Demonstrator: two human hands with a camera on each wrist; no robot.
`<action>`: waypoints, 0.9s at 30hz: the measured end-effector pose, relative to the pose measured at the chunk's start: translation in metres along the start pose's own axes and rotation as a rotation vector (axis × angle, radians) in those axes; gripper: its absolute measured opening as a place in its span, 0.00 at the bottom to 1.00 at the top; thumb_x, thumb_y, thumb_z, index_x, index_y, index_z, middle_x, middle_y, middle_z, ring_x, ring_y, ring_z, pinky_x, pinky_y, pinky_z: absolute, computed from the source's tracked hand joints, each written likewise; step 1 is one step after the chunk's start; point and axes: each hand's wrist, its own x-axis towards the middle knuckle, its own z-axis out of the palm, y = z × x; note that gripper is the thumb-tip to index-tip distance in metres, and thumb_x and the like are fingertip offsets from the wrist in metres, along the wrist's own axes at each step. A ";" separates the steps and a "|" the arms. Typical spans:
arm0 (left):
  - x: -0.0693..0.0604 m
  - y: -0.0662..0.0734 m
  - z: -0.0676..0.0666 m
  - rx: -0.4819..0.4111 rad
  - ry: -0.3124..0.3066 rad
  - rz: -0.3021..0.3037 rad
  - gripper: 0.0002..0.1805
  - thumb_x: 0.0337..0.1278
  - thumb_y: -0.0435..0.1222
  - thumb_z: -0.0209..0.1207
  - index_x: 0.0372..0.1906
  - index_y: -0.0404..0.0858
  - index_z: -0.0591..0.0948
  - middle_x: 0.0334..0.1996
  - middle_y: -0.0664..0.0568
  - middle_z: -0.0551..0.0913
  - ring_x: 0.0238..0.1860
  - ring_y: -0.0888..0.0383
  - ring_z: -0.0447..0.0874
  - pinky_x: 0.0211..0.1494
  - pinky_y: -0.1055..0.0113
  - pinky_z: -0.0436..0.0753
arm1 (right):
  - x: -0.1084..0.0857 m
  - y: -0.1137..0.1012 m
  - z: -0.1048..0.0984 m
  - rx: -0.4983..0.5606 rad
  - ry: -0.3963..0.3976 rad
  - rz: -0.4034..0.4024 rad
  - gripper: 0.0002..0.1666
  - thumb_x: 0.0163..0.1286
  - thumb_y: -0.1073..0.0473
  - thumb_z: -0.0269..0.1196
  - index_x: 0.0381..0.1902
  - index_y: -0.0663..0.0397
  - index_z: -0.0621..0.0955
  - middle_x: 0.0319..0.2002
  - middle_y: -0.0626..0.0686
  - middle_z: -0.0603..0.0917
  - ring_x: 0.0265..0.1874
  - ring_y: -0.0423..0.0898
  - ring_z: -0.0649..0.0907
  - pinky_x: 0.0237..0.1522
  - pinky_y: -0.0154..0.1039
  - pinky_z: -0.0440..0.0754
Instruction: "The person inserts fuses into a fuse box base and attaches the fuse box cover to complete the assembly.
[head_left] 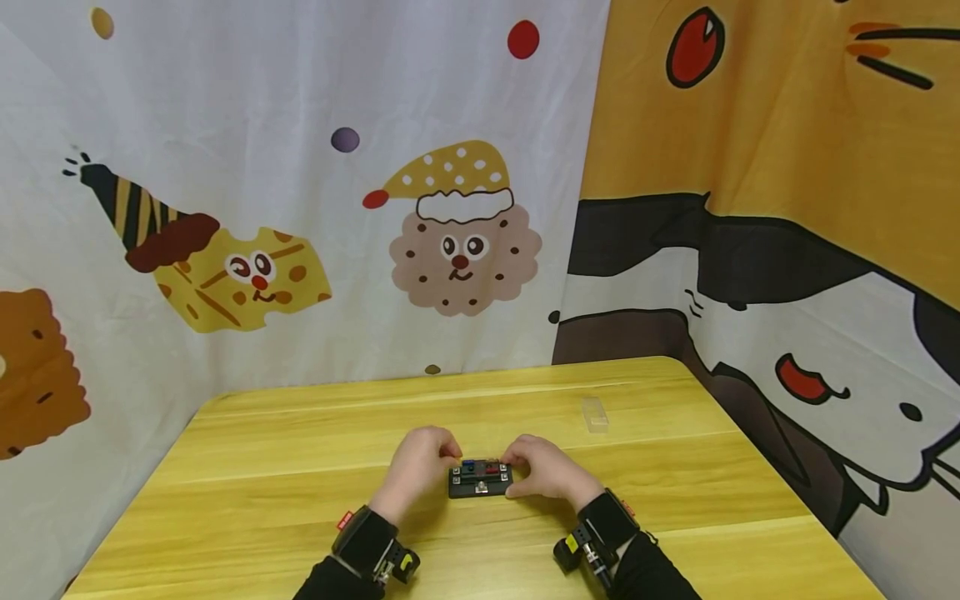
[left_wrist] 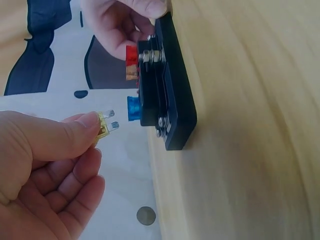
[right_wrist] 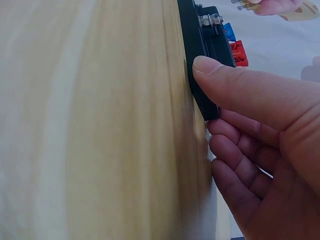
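A black fuse block (head_left: 480, 481) with metal screw terminals lies on the table in the head view. Blue (left_wrist: 133, 108) and red (left_wrist: 131, 55) blade fuses stick up from it, with an orange-brown one beside the red. My left hand (left_wrist: 55, 165) pinches a yellow blade fuse (left_wrist: 104, 126) between thumb and forefinger, its two metal prongs pointing at the block and apart from it. My right hand (right_wrist: 260, 130) grips the block's right end, thumb on the near edge and fingers behind. In the head view, the left hand (head_left: 422, 467) hovers at the block's left rear corner.
A small clear plastic box (head_left: 595, 414) lies farther back on the wooden table (head_left: 315, 433), to the right of the block. Behind the table hangs a printed cloth (head_left: 300, 100). Each wrist wears a black strap with a camera.
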 end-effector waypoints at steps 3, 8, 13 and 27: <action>0.000 0.002 0.003 0.001 -0.003 0.005 0.08 0.47 0.27 0.72 0.24 0.41 0.84 0.23 0.60 0.81 0.26 0.64 0.77 0.32 0.67 0.77 | 0.000 0.001 0.000 -0.001 0.003 -0.007 0.25 0.51 0.55 0.79 0.45 0.55 0.83 0.42 0.48 0.79 0.42 0.47 0.79 0.50 0.46 0.77; 0.001 0.006 0.007 0.001 -0.021 -0.018 0.08 0.47 0.28 0.72 0.23 0.41 0.84 0.23 0.61 0.81 0.25 0.64 0.75 0.31 0.67 0.76 | 0.001 0.002 0.000 -0.008 0.007 -0.021 0.24 0.50 0.56 0.79 0.44 0.56 0.83 0.42 0.48 0.79 0.42 0.48 0.80 0.50 0.45 0.77; 0.002 0.008 0.011 0.015 -0.023 -0.042 0.08 0.47 0.28 0.72 0.23 0.42 0.85 0.23 0.61 0.81 0.25 0.64 0.76 0.31 0.67 0.77 | 0.002 0.003 0.000 -0.014 0.012 -0.027 0.25 0.50 0.55 0.79 0.45 0.55 0.83 0.42 0.48 0.80 0.42 0.47 0.80 0.50 0.45 0.77; 0.004 0.013 0.017 0.051 -0.040 -0.020 0.09 0.46 0.27 0.72 0.22 0.43 0.85 0.23 0.62 0.80 0.26 0.64 0.76 0.33 0.65 0.78 | 0.002 0.001 0.000 -0.014 0.009 -0.022 0.25 0.50 0.57 0.79 0.45 0.56 0.83 0.42 0.48 0.79 0.42 0.48 0.80 0.50 0.46 0.77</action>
